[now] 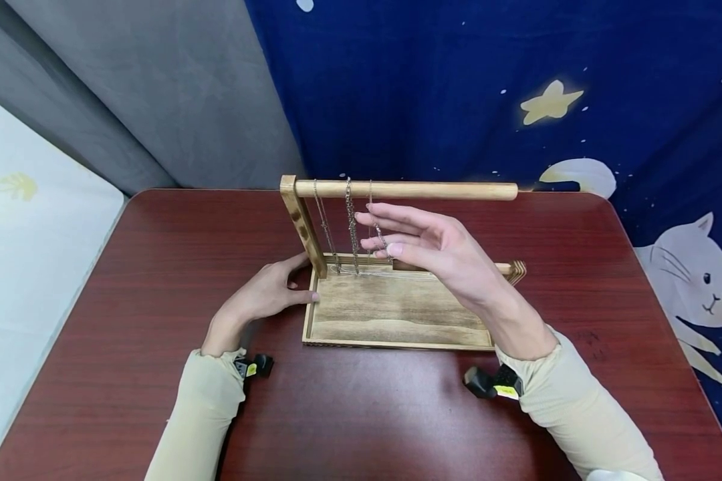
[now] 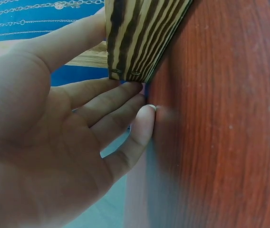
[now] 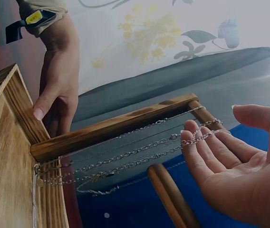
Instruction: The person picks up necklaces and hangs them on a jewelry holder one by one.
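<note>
A wooden stand has a shallow tray (image 1: 397, 314) and a raised bar (image 1: 409, 190). Several thin chains (image 1: 351, 227) hang from the bar near its left post. My left hand (image 1: 267, 288) holds the tray's left end, thumb over the rim and fingers against the outside; the left wrist view shows this hand (image 2: 59, 133) at the striped wooden wall (image 2: 135, 38). Among the chains, my right hand (image 1: 451, 254) has its fingers extended. In the right wrist view, a silver chain (image 3: 197, 138) lies across the fingertips of this hand (image 3: 239, 166), the thumb standing apart.
The stand is on a reddish-brown table (image 1: 349, 401). A lower wooden bar (image 1: 505, 268) runs along the tray's back. Behind the table hang a grey curtain (image 1: 204, 93) and a blue one (image 1: 409, 87); a pale cloth (image 1: 30, 234) is at the left.
</note>
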Demonstrator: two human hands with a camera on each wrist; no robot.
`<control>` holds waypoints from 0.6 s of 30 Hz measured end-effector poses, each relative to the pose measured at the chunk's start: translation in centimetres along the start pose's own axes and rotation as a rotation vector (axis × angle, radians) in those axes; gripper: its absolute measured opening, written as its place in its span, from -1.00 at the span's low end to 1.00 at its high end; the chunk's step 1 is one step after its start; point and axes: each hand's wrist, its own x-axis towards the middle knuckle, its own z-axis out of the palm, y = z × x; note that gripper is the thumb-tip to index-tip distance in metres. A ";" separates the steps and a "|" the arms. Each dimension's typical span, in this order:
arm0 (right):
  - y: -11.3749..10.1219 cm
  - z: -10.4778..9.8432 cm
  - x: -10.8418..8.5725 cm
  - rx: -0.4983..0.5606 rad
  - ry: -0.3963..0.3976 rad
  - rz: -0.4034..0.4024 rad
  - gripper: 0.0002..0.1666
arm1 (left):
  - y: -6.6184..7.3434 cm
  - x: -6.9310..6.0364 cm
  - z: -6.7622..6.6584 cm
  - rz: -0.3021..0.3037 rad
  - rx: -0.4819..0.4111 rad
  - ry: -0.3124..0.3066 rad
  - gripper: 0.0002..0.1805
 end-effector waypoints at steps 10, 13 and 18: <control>0.8 -0.8 -0.4 -0.217 0.082 0.069 -0.48 | 0.0 -0.1 0.1 -0.014 0.010 -0.011 -0.03; 0.8 -0.9 -0.5 -0.261 0.088 0.068 -0.51 | 0.0 0.0 0.0 -0.015 0.011 -0.012 -0.04; 0.7 -1.1 -0.8 -0.314 0.092 0.081 -0.52 | 0.0 0.0 0.0 -0.011 0.014 -0.014 -0.06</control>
